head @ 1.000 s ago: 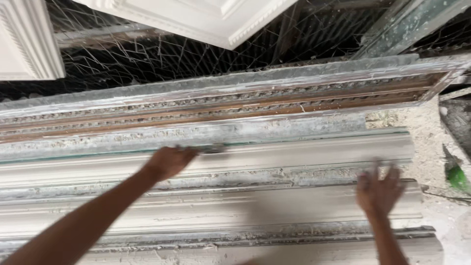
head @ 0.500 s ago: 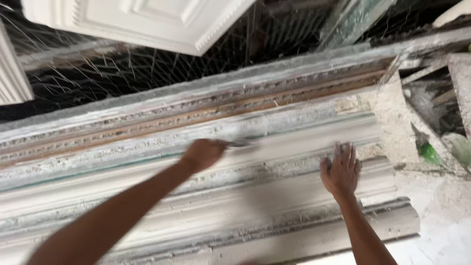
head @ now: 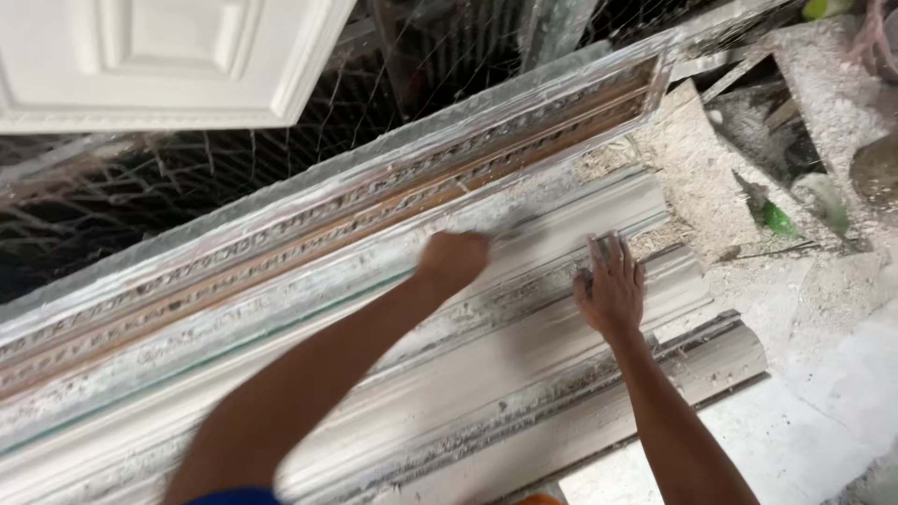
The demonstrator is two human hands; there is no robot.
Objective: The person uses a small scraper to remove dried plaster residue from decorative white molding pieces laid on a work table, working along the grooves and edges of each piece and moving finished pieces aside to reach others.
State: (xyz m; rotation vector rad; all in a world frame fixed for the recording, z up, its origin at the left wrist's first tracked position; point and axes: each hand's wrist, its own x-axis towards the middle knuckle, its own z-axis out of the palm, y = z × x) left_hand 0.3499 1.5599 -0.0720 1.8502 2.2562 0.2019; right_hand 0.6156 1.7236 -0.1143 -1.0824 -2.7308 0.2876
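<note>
Plaster-white cornice moulding (head: 524, 374) is pressed under the right hand (head: 610, 290), laid flat with fingers spread, nearer the moulding's end than half a second ago. The left hand (head: 452, 262), closed in a fist around a blurred tool (head: 524, 227) that cannot be made out, has likewise been carried along the upper ridge. Beyond the right hand the moulding ends at rubble (head: 692, 178); wire netting (head: 187, 178) lies above the left hand.

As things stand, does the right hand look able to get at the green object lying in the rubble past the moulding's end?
Probably yes: the right hand rests flat on the moulding, and nothing visible stands between it and the green object.
</note>
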